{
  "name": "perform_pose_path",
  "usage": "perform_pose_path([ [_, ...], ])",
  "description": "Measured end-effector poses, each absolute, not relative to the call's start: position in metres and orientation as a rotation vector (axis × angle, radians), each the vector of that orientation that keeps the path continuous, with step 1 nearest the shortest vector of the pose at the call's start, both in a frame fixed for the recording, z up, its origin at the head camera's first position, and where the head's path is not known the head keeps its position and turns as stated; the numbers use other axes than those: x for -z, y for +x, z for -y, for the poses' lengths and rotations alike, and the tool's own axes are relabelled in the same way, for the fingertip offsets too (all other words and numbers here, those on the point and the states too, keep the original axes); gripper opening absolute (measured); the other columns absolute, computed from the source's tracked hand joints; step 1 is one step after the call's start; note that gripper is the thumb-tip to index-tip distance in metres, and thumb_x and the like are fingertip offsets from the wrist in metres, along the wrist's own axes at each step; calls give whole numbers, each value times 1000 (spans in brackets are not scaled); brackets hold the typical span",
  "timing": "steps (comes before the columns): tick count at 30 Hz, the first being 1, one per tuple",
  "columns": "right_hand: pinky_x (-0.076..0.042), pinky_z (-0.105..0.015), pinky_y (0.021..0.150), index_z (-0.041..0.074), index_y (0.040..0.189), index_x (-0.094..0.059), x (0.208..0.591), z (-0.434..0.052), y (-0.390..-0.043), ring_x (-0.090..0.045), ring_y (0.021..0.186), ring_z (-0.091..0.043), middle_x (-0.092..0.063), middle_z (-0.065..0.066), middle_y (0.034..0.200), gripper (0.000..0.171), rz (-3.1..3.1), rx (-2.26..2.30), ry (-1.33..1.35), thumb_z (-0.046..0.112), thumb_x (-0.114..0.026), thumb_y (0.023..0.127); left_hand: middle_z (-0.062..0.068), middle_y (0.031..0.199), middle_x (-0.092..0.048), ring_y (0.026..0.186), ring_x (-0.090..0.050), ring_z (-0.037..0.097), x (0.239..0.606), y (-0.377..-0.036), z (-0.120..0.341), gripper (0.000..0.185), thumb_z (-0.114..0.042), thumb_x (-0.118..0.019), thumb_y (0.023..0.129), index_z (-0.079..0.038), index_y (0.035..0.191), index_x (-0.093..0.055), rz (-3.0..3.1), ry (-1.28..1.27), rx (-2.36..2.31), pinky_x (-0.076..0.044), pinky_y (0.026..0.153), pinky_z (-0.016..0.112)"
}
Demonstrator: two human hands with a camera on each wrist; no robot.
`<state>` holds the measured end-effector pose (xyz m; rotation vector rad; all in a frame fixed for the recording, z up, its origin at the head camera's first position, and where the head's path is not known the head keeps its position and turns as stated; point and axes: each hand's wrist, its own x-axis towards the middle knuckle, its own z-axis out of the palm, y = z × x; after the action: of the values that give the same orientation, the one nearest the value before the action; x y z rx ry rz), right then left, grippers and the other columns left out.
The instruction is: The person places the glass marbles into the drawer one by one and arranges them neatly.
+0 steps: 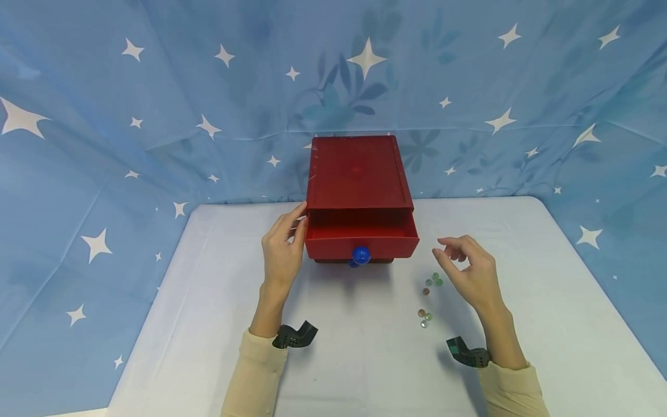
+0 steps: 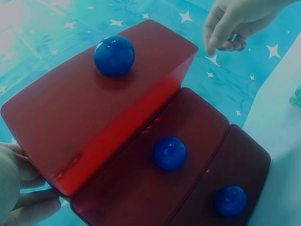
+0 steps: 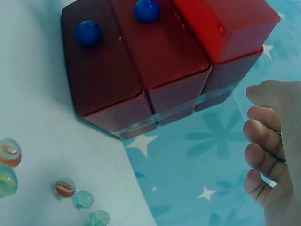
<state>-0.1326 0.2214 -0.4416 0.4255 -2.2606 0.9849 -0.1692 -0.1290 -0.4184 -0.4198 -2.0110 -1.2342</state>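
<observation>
A red drawer box (image 1: pixel 356 174) stands at the back middle of the white table (image 1: pixel 365 359). Its top drawer (image 1: pixel 362 237) is pulled out, blue knob (image 1: pixel 361 255) facing me. The left wrist view shows that drawer (image 2: pixel 94 113) jutting past two closed lower drawers, each with a blue knob (image 2: pixel 169 153). My left hand (image 1: pixel 297 229) rests with straight fingers against the left side of the box and drawer. To the right of the box my right hand (image 1: pixel 450 252) hovers above the table with loosely curled fingers and holds nothing. Several glass marbles (image 1: pixel 432 282) lie just below it; the right wrist view also shows marbles (image 3: pixel 66 187).
A blue cloth with white stars (image 1: pixel 156 116) hangs behind and around the table. A second small group of marbles (image 1: pixel 424 317) lies nearer me. Black camera mounts (image 1: pixel 294 336) sit on both wrists. The table drops off at left and right.
</observation>
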Motion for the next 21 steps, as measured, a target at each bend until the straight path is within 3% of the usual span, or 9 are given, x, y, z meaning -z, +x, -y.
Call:
perform_pose_path([
  [21,-38,-9,69,1,105,-73,469,-236,-136,-48,74,-11,-62,-6,77,23,2365,-950,312,3,-78,82,13,115,-73,91,-75,25,417,-168,128,35,-7,-65,97,-9,131,-67,2023,-410,1236,-64,78,36],
])
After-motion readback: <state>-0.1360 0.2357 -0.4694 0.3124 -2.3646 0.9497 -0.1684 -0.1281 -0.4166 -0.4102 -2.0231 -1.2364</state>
